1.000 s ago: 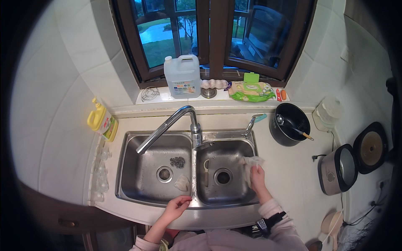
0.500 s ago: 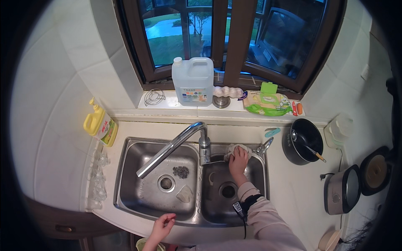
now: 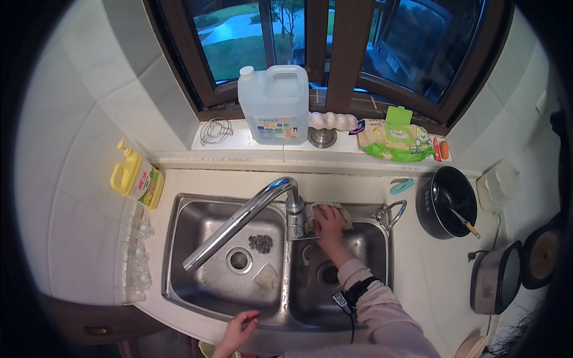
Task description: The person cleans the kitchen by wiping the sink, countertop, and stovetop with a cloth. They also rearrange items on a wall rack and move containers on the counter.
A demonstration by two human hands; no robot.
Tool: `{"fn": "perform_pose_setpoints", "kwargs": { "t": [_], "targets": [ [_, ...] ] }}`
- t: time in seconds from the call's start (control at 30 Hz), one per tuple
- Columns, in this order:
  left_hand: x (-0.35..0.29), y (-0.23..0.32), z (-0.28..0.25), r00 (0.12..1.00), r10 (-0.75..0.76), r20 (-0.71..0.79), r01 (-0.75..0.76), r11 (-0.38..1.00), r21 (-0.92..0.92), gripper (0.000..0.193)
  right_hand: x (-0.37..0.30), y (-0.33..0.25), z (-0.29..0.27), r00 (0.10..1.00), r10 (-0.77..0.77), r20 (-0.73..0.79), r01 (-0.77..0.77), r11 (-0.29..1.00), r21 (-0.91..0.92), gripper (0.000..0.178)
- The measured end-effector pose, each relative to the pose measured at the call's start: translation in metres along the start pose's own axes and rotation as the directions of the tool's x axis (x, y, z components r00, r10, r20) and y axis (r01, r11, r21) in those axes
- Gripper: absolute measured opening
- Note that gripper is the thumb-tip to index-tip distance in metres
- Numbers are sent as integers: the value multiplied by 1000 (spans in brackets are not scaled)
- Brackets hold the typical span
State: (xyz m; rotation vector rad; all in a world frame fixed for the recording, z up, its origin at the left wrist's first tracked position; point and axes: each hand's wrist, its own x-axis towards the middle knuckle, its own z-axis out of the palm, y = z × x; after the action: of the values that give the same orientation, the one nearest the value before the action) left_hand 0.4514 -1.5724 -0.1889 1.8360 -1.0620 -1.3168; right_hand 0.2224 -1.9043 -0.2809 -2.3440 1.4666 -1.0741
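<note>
At the back rim of the right sink basin [image 3: 370, 256], my right hand [image 3: 330, 224] presses down on a crumpled pale cloth [image 3: 346, 218], fingers closed over it. That hand is close to the base of the chrome faucet [image 3: 239, 221], right of it. My left hand [image 3: 237, 333] hovers by the sink's front edge, its loosely curled fingers apart and nothing in them. In the left basin [image 3: 200, 218] lie a steel wool scrubber [image 3: 261, 243] and a pale, flat piece [image 3: 266, 277] whose kind I cannot make out, both near the drain [image 3: 240, 260].
A black pot [image 3: 444, 209] with a wooden-handled utensil stands right of the sink, beside a small chrome tap [image 3: 391, 215]. A yellow pump bottle [image 3: 138, 179] and several clear glasses [image 3: 138, 262] line the left. A large jug [image 3: 276, 107] is on the windowsill.
My right hand has slid the cloth leftward along the back rim, nearer the faucet base. The whole view has shifted slightly. My left hand stays near the front edge.
</note>
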Motion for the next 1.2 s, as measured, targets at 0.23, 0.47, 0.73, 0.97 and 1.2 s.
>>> {"fn": "perform_pose_setpoints", "kwargs": {
  "t": [0.23, 0.47, 0.73, 0.97, 1.2],
  "targets": [
    [-5, 0, 3, 1000, 30, 1, -30, 1000, 3, 23, 1, -6, 12, 996, 10, 91, -17, 997, 73, 43],
    [-9, 7, 7, 999, 42, -8, -42, 999, 35, 24, -46, -42, 18, 996, 51, 74, -71, 952, 298, 38],
    [-25, 5, 1, 993, 98, -60, -97, 995, 21, 25, -102, -92, -9, 940, -122, 319, -30, 901, 432, 33],
    [-27, 15, 5, 995, 96, -26, -94, 994, 60, 24, -152, -116, -50, 761, -422, 492, 173, 864, 474, 28],
    [-41, 15, -7, 983, 165, -85, -158, 983, 89, 24, -69, -86, 7, 942, -171, 290, 53, 926, 374, 22]
  ]
}}
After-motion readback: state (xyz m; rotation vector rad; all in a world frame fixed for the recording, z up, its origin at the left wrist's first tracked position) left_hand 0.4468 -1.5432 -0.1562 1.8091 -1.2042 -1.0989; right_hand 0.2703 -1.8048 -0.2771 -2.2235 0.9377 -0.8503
